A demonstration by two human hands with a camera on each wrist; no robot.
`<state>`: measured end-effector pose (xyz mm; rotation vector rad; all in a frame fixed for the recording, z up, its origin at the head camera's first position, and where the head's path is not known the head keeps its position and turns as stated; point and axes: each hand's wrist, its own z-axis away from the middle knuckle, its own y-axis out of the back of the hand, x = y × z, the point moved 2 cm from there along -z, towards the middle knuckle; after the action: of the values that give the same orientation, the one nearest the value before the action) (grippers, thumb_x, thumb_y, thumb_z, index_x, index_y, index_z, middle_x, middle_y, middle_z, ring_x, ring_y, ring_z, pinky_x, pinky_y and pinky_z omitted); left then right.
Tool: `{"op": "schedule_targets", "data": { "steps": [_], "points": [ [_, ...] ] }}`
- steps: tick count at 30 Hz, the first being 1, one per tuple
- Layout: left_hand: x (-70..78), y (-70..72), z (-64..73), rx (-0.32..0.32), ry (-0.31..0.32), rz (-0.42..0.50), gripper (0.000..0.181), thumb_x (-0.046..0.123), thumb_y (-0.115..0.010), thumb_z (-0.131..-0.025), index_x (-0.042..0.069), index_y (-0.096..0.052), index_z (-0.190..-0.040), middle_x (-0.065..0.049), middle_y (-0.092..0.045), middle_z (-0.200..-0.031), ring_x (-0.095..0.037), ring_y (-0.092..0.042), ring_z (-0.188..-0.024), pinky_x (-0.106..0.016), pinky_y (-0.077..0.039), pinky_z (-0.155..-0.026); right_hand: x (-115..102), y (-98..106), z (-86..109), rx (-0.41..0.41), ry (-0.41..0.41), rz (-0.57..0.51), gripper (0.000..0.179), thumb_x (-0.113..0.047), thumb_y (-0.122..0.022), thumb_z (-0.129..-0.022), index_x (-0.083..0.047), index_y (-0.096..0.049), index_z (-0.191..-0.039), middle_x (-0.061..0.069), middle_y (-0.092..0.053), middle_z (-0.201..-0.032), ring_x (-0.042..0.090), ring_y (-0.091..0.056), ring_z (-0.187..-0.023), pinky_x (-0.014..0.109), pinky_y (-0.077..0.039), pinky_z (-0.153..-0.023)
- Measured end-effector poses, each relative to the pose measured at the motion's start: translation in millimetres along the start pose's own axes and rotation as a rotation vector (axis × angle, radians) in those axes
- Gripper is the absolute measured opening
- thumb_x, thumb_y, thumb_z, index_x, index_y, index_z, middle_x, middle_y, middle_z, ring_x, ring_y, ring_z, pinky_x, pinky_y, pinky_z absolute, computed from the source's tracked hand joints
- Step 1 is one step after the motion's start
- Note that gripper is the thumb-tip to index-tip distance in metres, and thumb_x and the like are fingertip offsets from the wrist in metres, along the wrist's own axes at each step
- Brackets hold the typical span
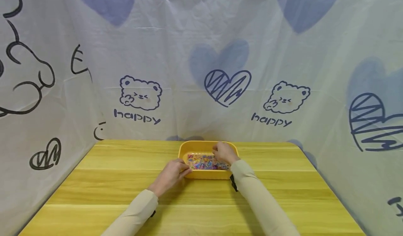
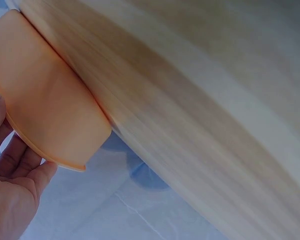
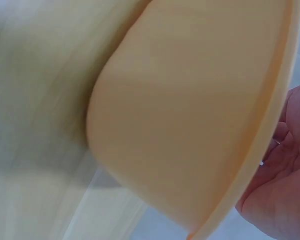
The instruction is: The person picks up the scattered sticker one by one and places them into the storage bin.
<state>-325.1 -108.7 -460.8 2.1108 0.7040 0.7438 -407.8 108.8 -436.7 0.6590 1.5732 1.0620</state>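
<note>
A yellow plastic bin (image 1: 207, 174) stands at the table's far edge, with many small, shiny, multicoloured pieces (image 1: 206, 162) spread over its bottom. My left hand (image 1: 172, 173) grips the rim at the bin's front left corner. In the left wrist view, thumb and fingers of that hand (image 2: 20, 180) lie along the rim beside the smooth outer wall (image 2: 50, 95). Over the right part of the bin is my right hand (image 1: 225, 152), its fingers bent inward. The bin wall (image 3: 185, 115) partly hides the right hand (image 3: 285, 165) in the right wrist view; I cannot tell whether it holds a piece.
The bin rests on a wood-grain table (image 1: 126, 180). Behind it hangs a white cloth (image 1: 182, 106) printed with hearts, bears and lettering, and the cloth continues along both sides of the table.
</note>
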Motion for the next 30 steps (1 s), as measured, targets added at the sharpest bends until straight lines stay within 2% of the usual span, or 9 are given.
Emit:
{"op": "schedule_targets", "data": {
  "steps": [3, 5, 7, 8, 14, 17, 21, 26, 30],
  "points": [
    [0.0, 0.5, 0.1, -0.001, 0.002, -0.007, 0.010, 0.014, -0.073, -0.088, 0.007, -0.077, -0.082, -0.002, -0.069, -0.078, -0.011, -0.062, -0.070, -0.018, -0.053, -0.062, 4, 0, 0.4, -0.003, 0.010, -0.005, 0.025, -0.013, -0.052, -0.101, 0.001, -0.070, -0.112, 0.015, -0.071, -0.100, 0.025, -0.066, -0.086, 0.037, -0.055, -0.075],
    [0.0, 0.8, 0.0, 0.000, 0.002, -0.010, 0.010, 0.014, -0.073, -0.088, 0.007, -0.077, -0.082, -0.002, -0.069, -0.078, -0.011, -0.062, -0.070, -0.019, -0.053, -0.062, 7, 0, 0.8, 0.005, 0.034, -0.003, 0.025, -0.012, -0.053, -0.100, 0.003, -0.073, -0.097, 0.009, -0.064, -0.075, 0.018, -0.054, -0.063, 0.030, -0.045, -0.058],
    [0.0, 1.0, 0.2, 0.000, 0.002, -0.008, 0.010, 0.014, -0.073, -0.088, 0.008, -0.077, -0.082, -0.002, -0.069, -0.078, -0.010, -0.062, -0.070, -0.018, -0.053, -0.062, 10, 0, 2.0, 0.007, 0.064, 0.003, 0.028, -0.011, -0.053, -0.099, 0.003, -0.071, -0.083, 0.005, -0.052, -0.061, 0.016, -0.038, -0.053, 0.028, -0.031, -0.053],
    [0.0, 1.2, 0.5, 0.000, 0.003, -0.006, 0.009, 0.014, -0.073, -0.088, 0.007, -0.077, -0.082, -0.002, -0.069, -0.078, -0.010, -0.062, -0.070, -0.018, -0.053, -0.062, 11, 1, 3.2, 0.017, 0.076, 0.007, 0.026, -0.010, -0.055, -0.098, 0.002, -0.071, -0.081, 0.002, -0.051, -0.060, 0.013, -0.038, -0.052, 0.027, -0.032, -0.053],
    [-1.2, 0.1, 2.5, 0.003, -0.002, -0.001, 0.009, 0.013, -0.073, -0.088, 0.007, -0.078, -0.083, -0.002, -0.069, -0.078, -0.010, -0.062, -0.069, -0.018, -0.052, -0.061, 17, 5, 12.9, 0.035, 0.059, -0.014, 0.019, -0.012, -0.058, -0.096, -0.002, -0.074, -0.095, 0.007, -0.068, -0.080, 0.015, -0.052, -0.066, 0.032, -0.046, -0.063],
    [-0.6, -0.1, 3.3, 0.003, -0.001, 0.003, 0.009, 0.013, -0.073, -0.088, 0.008, -0.077, -0.083, -0.002, -0.069, -0.079, -0.010, -0.061, -0.069, -0.018, -0.052, -0.061, 21, 8, 18.1, 0.055, 0.041, -0.057, 0.019, -0.012, -0.058, -0.096, -0.003, -0.074, -0.101, 0.009, -0.070, -0.087, 0.016, -0.055, -0.070, 0.034, -0.048, -0.069],
    [-0.4, -0.1, 4.1, -0.001, 0.005, 0.006, 0.010, 0.015, -0.072, -0.089, 0.009, -0.077, -0.083, -0.001, -0.069, -0.080, -0.009, -0.061, -0.070, -0.017, -0.052, -0.062, 23, 10, 26.6, 0.083, 0.069, -0.097, 0.020, -0.014, -0.058, -0.098, -0.004, -0.073, -0.107, 0.009, -0.073, -0.094, 0.013, -0.058, -0.069, 0.032, -0.053, -0.071],
    [1.5, 0.3, 4.9, -0.016, 0.022, -0.001, 0.011, 0.017, -0.072, -0.089, 0.009, -0.077, -0.084, -0.001, -0.068, -0.080, -0.009, -0.060, -0.072, -0.018, -0.052, -0.063, 25, 13, 40.7, 0.111, 0.108, -0.152, 0.019, -0.015, -0.058, -0.099, -0.005, -0.073, -0.104, 0.013, -0.072, -0.094, 0.014, -0.057, -0.057, 0.031, -0.054, -0.061],
    [3.8, 2.6, 4.6, -0.050, 0.049, -0.021, 0.012, 0.019, -0.071, -0.091, 0.010, -0.077, -0.087, 0.000, -0.069, -0.082, -0.010, -0.060, -0.075, -0.022, -0.053, -0.067, 32, 18, 51.0, 0.175, 0.102, -0.177, 0.019, -0.015, -0.058, -0.099, -0.006, -0.072, -0.109, 0.011, -0.072, -0.101, 0.015, -0.063, -0.071, 0.036, -0.056, -0.073]
  ]
}}
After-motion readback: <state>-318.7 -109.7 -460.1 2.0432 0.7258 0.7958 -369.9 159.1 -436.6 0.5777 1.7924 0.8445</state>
